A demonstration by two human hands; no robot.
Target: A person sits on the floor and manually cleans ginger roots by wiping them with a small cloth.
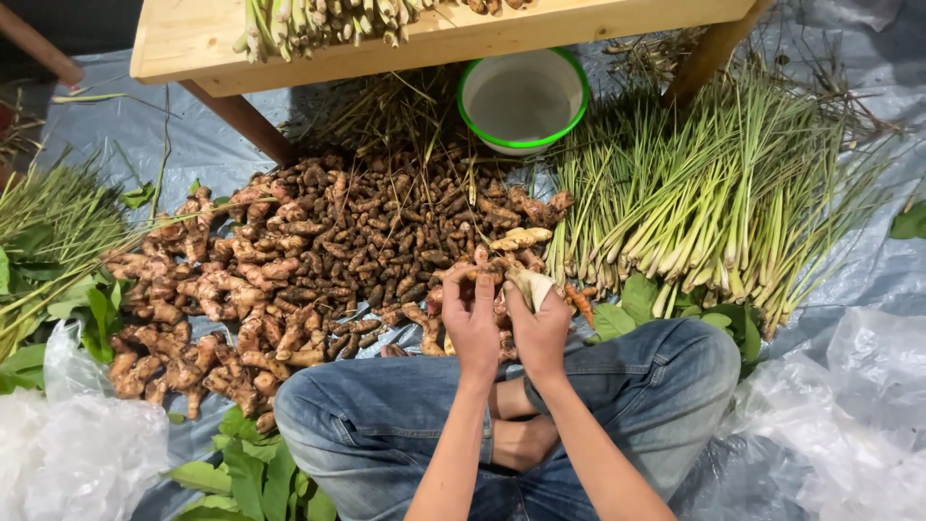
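Head view: left hand [472, 323] and right hand [540, 328] both clenched around pale root piece [526, 282], held above knees beside root pile [318, 251] (lemongrass [714, 207] to right). Best kept low, grip firm.

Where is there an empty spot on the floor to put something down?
Bare tarp shows at the upper left, between the table leg and the grass. Another bare strip lies at the right, between the lemongrass and the plastic bags. It is crowded in front of the hands, where roots cover the tarp.
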